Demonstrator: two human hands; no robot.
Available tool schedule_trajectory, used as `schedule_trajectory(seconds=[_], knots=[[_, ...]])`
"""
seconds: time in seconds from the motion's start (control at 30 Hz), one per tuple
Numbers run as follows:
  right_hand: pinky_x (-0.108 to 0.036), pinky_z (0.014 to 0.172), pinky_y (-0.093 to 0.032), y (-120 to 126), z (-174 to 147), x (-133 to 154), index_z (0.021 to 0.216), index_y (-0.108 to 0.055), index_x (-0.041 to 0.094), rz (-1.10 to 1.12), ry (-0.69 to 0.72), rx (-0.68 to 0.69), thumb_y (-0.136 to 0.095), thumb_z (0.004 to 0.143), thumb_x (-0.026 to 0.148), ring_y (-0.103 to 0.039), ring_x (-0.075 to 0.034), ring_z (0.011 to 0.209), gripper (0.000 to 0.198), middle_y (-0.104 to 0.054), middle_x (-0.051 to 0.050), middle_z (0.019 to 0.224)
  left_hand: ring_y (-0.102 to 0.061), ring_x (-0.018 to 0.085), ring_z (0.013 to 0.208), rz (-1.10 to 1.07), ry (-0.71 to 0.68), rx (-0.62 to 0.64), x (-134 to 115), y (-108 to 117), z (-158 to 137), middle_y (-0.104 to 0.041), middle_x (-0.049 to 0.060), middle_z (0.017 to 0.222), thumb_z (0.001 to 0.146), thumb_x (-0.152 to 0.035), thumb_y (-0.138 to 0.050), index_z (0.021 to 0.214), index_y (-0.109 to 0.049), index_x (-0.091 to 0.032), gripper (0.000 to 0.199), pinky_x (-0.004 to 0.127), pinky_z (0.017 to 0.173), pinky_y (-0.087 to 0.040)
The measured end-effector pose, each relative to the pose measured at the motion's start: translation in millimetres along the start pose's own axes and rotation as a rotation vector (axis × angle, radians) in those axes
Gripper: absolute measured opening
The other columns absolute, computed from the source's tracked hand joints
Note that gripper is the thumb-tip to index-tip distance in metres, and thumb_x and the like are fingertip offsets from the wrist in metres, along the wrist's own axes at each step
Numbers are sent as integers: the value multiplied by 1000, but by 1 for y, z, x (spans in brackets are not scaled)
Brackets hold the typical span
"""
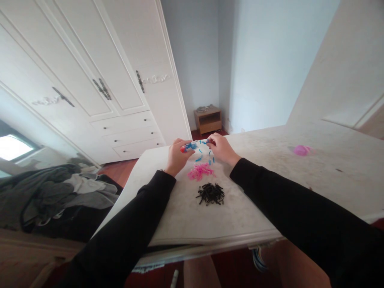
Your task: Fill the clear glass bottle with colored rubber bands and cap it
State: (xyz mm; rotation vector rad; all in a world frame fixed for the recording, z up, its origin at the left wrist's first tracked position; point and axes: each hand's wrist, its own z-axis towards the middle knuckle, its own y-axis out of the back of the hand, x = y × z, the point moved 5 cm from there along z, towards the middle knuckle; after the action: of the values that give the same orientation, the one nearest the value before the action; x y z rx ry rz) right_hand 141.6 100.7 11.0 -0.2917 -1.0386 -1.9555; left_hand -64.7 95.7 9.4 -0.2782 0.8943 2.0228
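My left hand is closed around a small clear container with a red end and blue pieces inside, tilted on its side above the table. Close to its mouth, my right hand pinches small blue bands. Several loose blue bands lie on the tabletop below and between my hands. Nearer to me is a heap of pink bands, and in front of that a heap of black bands.
A pink, rounded object lies on the right of the white table. Dark clothes are piled at the left. Beyond the table stand a white wardrobe and a small wooden nightstand.
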Motion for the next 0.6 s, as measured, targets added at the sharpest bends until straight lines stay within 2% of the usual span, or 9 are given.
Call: schedule_trajectory(seconds=[0.13,0.3,0.6], knots=[[-31,75,-41,-1,-1,12,76,-59,20,-1,59,16,-63,86,10,-53,-18,77,15,-57,-3,83,-67,22,86,20,-4,44,1,-4,-1,-71,3,92,68,-16,-86,100,-81,-24,33,39,85,-56],[-31,74,-41,-4,-4,24,75,-64,18,-12,89,63,-67,86,12,-56,-18,75,13,-62,-3,81,-67,21,83,37,-20,88,-5,-7,-2,-71,3,92,68,-15,-87,102,-81,-24,36,38,84,-56],[-29,70,-47,1,-8,28,79,-70,17,200,-24,-1,-74,80,13,-64,-17,70,6,-72,-2,74,-68,21,84,-9,-58,114,-13,-7,-3,-72,2,93,69,-16,-89,104,-81,-26,38,35,81,-56]])
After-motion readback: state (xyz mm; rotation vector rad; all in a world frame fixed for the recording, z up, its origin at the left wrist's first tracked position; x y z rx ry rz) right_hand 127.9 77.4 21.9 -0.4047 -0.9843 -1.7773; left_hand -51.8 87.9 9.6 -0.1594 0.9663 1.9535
